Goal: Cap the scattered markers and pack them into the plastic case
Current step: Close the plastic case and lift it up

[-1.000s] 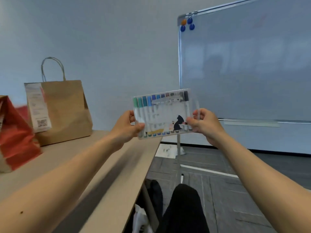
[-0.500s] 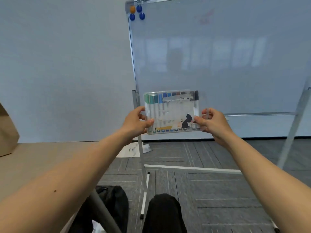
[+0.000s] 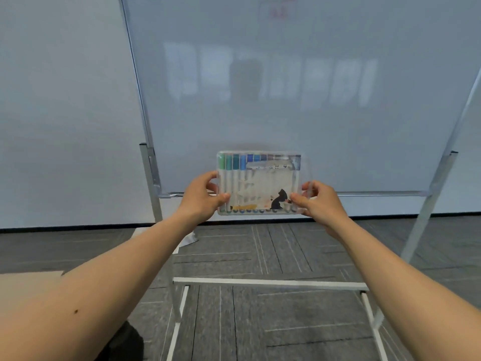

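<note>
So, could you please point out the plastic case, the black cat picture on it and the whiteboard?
plastic case (image 3: 260, 182), head view, middle of its clear front.
black cat picture (image 3: 278, 201), head view, the cat's body.
whiteboard (image 3: 299, 105), head view, its bare writing surface.

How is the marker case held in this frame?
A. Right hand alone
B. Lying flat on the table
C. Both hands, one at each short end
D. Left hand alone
C: the left hand holds the left end of the plastic case and the right hand holds its right end, and the case is raised in front of the whiteboard.
</note>
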Available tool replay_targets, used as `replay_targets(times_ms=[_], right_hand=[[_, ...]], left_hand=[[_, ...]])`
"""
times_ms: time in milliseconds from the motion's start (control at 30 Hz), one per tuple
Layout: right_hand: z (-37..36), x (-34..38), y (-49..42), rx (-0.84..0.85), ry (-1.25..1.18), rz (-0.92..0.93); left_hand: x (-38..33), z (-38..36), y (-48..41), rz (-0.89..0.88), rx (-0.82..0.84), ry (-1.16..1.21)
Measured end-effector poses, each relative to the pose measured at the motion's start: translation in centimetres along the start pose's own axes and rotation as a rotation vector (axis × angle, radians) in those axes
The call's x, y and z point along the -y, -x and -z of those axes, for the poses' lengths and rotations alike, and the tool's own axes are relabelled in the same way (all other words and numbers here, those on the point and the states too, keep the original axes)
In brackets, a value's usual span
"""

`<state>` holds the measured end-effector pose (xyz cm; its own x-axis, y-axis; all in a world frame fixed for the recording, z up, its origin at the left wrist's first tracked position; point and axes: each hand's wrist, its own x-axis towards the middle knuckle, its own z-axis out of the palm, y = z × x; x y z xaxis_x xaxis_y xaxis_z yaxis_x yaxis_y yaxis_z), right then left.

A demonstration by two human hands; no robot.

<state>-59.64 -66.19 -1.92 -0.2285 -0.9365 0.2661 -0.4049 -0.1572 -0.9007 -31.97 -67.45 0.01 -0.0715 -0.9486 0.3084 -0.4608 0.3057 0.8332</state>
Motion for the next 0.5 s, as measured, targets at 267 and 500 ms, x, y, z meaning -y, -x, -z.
replay_targets(times_ms=[267,500], right_hand=[[3.2,-4.0,-7.1,-0.028,0.127,0.034],[3.8,-7.6,-10.2,-0.075,0.171,0.032]], left_hand=[[0.4,-7.3,-6.2,0.001,-0.072,-0.022],[1.0,-11.7,-9.4,0.054,-0.108,-0.011]])
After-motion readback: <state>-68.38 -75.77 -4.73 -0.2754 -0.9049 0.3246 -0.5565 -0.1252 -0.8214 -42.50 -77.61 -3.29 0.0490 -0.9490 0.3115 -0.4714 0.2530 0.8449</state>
